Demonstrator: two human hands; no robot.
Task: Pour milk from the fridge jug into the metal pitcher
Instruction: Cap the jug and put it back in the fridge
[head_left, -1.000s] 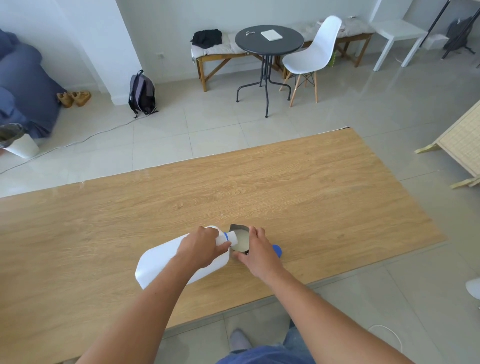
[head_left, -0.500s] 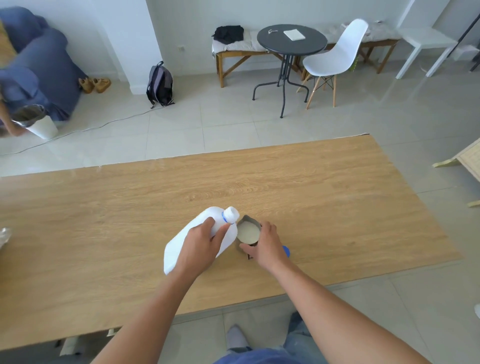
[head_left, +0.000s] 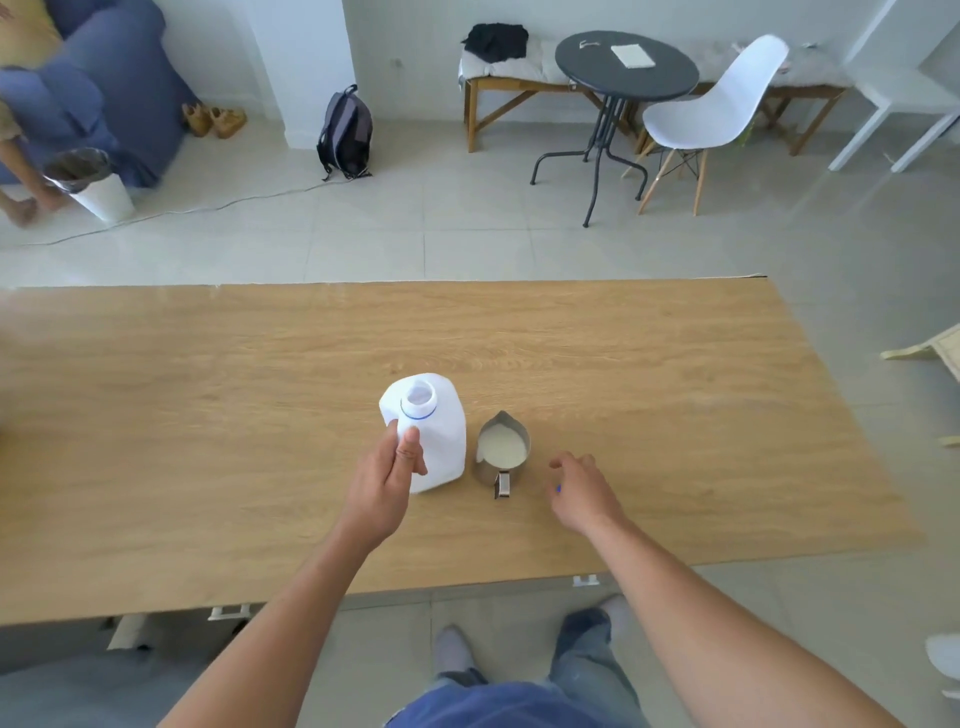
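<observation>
The wooden tabletop carries a white milk jug, upright and uncapped, near its front middle. The left hand grips the jug's near side, fingers wrapped round it. The right hand hovers with fingers loose, holding nothing. Between them, just beside the jug, stands the metal pitcher, milk inside. A blue cap peeks from under the right fingers.

Milk jug and metal pitcher side by side on the bench.
The white plastic jug is upright and uncapped, a blue ring round its neck, the left grip wrapped round its near side. Just right of it, not touching, the steel pitcher holds milk, spout pointing away, handle nearest the person.
</observation>
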